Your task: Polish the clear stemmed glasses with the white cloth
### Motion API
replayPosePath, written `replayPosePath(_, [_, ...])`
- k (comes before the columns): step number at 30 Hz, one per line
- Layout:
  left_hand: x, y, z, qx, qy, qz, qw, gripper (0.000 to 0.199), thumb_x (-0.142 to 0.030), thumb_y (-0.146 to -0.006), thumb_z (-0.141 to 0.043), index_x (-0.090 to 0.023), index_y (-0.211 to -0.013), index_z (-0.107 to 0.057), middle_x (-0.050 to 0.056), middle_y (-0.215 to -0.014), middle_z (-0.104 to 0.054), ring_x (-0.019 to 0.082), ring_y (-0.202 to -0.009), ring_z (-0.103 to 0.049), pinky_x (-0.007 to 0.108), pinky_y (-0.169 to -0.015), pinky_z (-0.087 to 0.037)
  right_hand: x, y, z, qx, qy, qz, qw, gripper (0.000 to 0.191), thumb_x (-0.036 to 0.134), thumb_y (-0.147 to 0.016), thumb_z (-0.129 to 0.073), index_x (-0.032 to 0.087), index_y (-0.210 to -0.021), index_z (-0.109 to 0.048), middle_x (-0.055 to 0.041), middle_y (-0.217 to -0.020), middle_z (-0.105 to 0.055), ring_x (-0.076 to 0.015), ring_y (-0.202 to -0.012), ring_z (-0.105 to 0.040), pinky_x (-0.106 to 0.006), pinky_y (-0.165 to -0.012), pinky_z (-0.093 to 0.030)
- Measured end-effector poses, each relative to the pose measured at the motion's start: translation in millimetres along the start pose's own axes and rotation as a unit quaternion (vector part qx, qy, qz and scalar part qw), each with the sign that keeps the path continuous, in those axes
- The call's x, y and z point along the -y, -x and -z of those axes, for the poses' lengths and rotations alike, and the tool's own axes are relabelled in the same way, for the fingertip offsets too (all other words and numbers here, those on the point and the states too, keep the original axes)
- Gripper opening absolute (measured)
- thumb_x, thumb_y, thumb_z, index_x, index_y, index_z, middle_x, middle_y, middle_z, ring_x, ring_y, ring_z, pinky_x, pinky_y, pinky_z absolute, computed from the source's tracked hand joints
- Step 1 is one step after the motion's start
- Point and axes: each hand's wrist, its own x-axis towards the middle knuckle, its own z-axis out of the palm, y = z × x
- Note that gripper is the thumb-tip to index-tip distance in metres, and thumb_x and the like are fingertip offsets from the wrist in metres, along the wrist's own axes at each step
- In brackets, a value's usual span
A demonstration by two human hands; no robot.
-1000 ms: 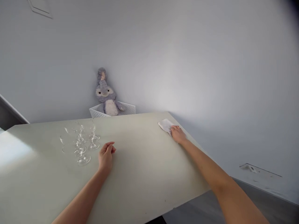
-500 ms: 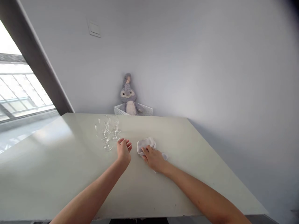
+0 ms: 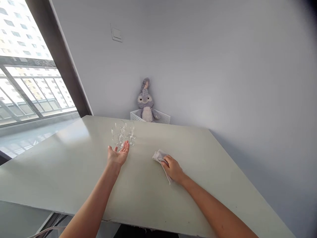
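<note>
A pale wall (image 3: 210, 66) is rising behind the glasses (image 3: 128, 132), a window (image 3: 27, 86) is letting in light to their left, and a switch (image 3: 116, 34) is showing above them. The table (image 3: 138, 191) is bearing the glasses in a tight cluster. Beyond them and slightly right, a plush toy (image 3: 146, 100) is sitting in a basket (image 3: 162, 118). Your left hand (image 3: 118, 156) is facing palm up just in front of the glasses, fingers spread, partly hiding the nearest; whether it is touching them is impossible to tell. Your right hand (image 3: 173, 169) is gripping the cloth (image 3: 159, 156), which is bunching up right of the glasses and closer to you, well apart from them.
</note>
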Motion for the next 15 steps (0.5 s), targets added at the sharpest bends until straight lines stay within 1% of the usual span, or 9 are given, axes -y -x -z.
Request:
replayPosePath(2, [-1, -4, -4.3, 0.015, 0.013, 0.011, 1.0, 0.052, -0.052, -0.085, -0.029, -0.027, -0.127, -0.014, 0.02, -0.119, -0.043, 0.027, -0.101, -0.057, 0.039, -0.061, -0.056, -5, -1, 3, -0.029, -0.062, -0.037, 0.997, 0.022, 0.035, -0.084, -0.038, 0.02, -0.074, -0.052, -0.0015, -0.074, -0.053, -0.0156, -0.069, -0.05, -0.027, -0.063, -0.04])
replayPosePath(5, [-4, -5, -8.2, 0.018, 0.028, 0.022, 0.999, 0.041, -0.045, -0.087, -0.03, -0.022, -0.12, -0.026, 0.018, -0.116, -0.045, 0.025, -0.1, -0.058, 0.036, -0.062, -0.057, -13, -4, 5, -0.047, -0.144, -0.096, 0.984, 0.025, 0.04, -0.081, -0.042, 0.02, -0.071, -0.051, 0.0016, -0.064, -0.049, -0.0137, -0.06, -0.046, -0.025, -0.057, -0.037])
replayPosePath(7, [-6, 0, -8.7, 0.001, 0.034, 0.023, 0.999, 0.033, -0.039, -0.088, -0.031, -0.02, -0.115, -0.03, 0.016, -0.114, -0.046, 0.022, -0.097, -0.059, 0.034, -0.061, -0.057, -16, -5, 5, -0.066, -0.214, -0.129, 0.966, 0.027, 0.043, -0.078, -0.048, 0.019, -0.067, -0.051, 0.003, -0.06, -0.047, -0.0123, -0.057, -0.045, -0.024, -0.054, -0.035])
replayPosePath(8, [-6, 4, -8.4, -0.009, 0.032, 0.024, 0.999, 0.03, -0.037, -0.088, -0.032, -0.02, -0.112, -0.032, 0.016, -0.114, -0.047, 0.021, -0.095, -0.06, 0.032, -0.061, -0.057, -18, -6, 5, -0.077, -0.264, -0.148, 0.95, 0.027, 0.045, -0.076, -0.051, 0.019, -0.067, -0.052, 0.0033, -0.058, -0.048, -0.0118, -0.055, -0.045, -0.023, -0.053, -0.035])
replayPosePath(9, [-5, 9, -8.1, -0.015, 0.025, 0.026, 0.999, 0.028, -0.035, -0.088, -0.033, -0.019, -0.11, -0.034, 0.016, -0.113, -0.047, 0.021, -0.094, -0.06, 0.031, -0.06, -0.057, -20, -7, 5, -0.088, -0.326, -0.168, 0.926, 0.028, 0.046, -0.075, -0.053, 0.019, -0.068, -0.053, 0.0033, -0.058, -0.049, -0.0116, -0.054, -0.045, -0.023, -0.052, -0.036])
replayPosePath(11, [3, 21, -8.4, -0.013, -0.009, 0.038, 0.999, 0.025, -0.033, -0.086, -0.036, -0.016, -0.104, -0.038, 0.018, -0.114, -0.046, 0.021, -0.094, -0.06, 0.031, -0.061, -0.057, -24, -9, 5, -0.105, -0.467, -0.206, 0.853, 0.029, 0.048, -0.072, -0.057, 0.019, -0.075, -0.056, 0.0021, -0.062, -0.055, -0.0123, -0.054, -0.049, -0.024, -0.052, -0.039])
replayPosePath(13, [19, 33, -11.3, 0.025, -0.069, 0.065, 0.995, 0.022, -0.03, -0.084, -0.043, -0.013, -0.098, -0.042, 0.022, -0.114, -0.046, 0.024, -0.096, -0.06, 0.03, -0.063, -0.057, -30, -9, 8, -0.111, -0.588, -0.224, 0.769, 0.03, 0.047, -0.07, -0.06, 0.019, -0.083, -0.059, -0.0002, -0.068, -0.06, -0.0147, -0.056, -0.054, -0.028, -0.054, -0.043])
replayPosePath(14, [30, 37, -14.0, 0.05, -0.1, 0.094, 0.989, 0.021, -0.028, -0.083, -0.046, -0.012, -0.096, -0.044, 0.023, -0.114, -0.048, 0.025, -0.097, -0.059, 0.031, -0.064, -0.056, -35, -9, 9, -0.113, -0.629, -0.226, 0.735, 0.029, 0.046, -0.07, -0.061, 0.02, -0.084, -0.059, -0.0012, -0.069, -0.062, -0.0161, -0.057, -0.056, -0.03, -0.054, -0.045])
replayPosePath(15, [41, 40, -17.4, 0.072, -0.127, 0.12, 0.982, 0.021, -0.027, -0.081, -0.048, -0.012, -0.095, -0.045, 0.022, -0.111, -0.05, 0.027, -0.099, -0.058, 0.032, -0.065, -0.056, -39, -9, 10, -0.115, -0.658, -0.228, 0.709, 0.027, 0.045, -0.07, -0.061, 0.021, -0.083, -0.06, -0.0018, -0.07, -0.063, -0.0172, -0.058, -0.057, -0.031, -0.054, -0.046])
